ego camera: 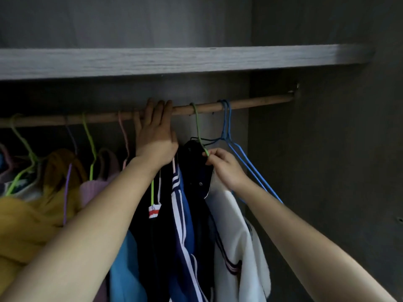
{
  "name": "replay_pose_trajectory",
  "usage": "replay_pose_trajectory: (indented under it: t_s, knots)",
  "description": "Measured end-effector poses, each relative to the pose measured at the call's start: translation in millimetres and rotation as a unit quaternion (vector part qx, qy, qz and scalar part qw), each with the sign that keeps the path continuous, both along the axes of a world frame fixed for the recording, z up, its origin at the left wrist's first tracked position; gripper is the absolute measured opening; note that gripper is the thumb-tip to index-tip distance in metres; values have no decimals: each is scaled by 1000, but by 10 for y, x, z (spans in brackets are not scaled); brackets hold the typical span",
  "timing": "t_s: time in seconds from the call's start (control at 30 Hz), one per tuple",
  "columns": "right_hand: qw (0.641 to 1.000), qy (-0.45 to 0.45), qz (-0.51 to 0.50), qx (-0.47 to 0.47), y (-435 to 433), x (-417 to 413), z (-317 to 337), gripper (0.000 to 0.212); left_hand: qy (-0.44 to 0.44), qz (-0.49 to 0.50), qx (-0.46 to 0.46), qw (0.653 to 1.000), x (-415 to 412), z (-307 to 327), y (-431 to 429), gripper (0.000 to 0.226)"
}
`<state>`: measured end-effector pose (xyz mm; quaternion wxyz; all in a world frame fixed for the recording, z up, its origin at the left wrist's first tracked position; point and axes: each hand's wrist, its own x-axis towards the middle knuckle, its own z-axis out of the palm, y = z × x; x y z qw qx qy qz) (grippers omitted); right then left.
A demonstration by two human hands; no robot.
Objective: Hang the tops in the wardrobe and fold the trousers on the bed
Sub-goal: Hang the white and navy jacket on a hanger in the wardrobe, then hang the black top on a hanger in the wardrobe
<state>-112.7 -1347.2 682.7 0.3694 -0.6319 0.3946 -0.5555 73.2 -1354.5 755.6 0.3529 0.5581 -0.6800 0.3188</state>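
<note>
A wooden rail [257,103] runs across the wardrobe under a grey shelf. My left hand [156,132] reaches up with its fingers curled over the rail, between a pink hanger and a green hanger [197,125]. My right hand [224,166] pinches the neck of that green hanger, which is hooked on the rail and carries a black top [196,168]. A white top with dark stripes [237,232] hangs just below my right wrist. A navy top with white stripes [183,214] hangs between my arms.
Two empty blue wire hangers [226,125] hang at the rail's right end, near the wardrobe's side wall [327,149]. To the left hang a mustard garment [30,219], a pink knit [91,192] and a light blue piece [124,269]. The grey shelf [174,62] sits above.
</note>
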Motion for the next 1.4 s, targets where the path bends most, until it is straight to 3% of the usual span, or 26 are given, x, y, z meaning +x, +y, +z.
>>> replay_pose_trajectory:
  t_s: [0.13, 0.2, 0.27, 0.37, 0.5, 0.57, 0.67, 0.83, 1.07, 1.27, 1.4]
  knots:
    - [998, 28, -60, -13, 124, -48, -39, 17, 0, 1, 44, 999, -1, 27, 114, 80]
    - [996, 12, -85, -17, 249, -63, -79, 8, 8, -2, 93, 996, 12, 75, 178, 82]
    - [994, 0, -109, -25, 437, -112, -151, 7, 36, -24, 137, 990, -4, 108, 259, 74]
    - [983, 61, -161, -58, 915, -290, -298, 30, 98, -84, 134, 983, -137, -72, 523, 59]
    - [925, 182, -295, -157, 1682, -662, -564, 27, 148, -159, 83, 973, -413, -644, 1063, 51]
    - [893, 226, -356, -157, 2078, -858, -782, 26, 135, -197, 53, 970, -574, -914, 1365, 52]
    - [846, 286, -433, -123, 2680, -1133, -1203, 36, 113, -261, 56, 957, -937, -1318, 1841, 52]
    - [801, 324, -502, -39, 3545, -1576, -1739, 49, 158, -376, 158, 899, -1682, -1974, 2628, 53]
    - [718, 368, -590, 27, 4770, -2538, -2076, 58, 55, -462, 241, 852, -2729, -2567, 3516, 58]
    - [644, 388, -649, 119, 6237, -3692, -2364, 67, -10, -523, 293, 800, -4098, -2936, 4385, 61]
    - [619, 375, -665, 187, 7199, -4500, -2546, 71, -53, -549, 312, 773, -5099, -3146, 5142, 63]
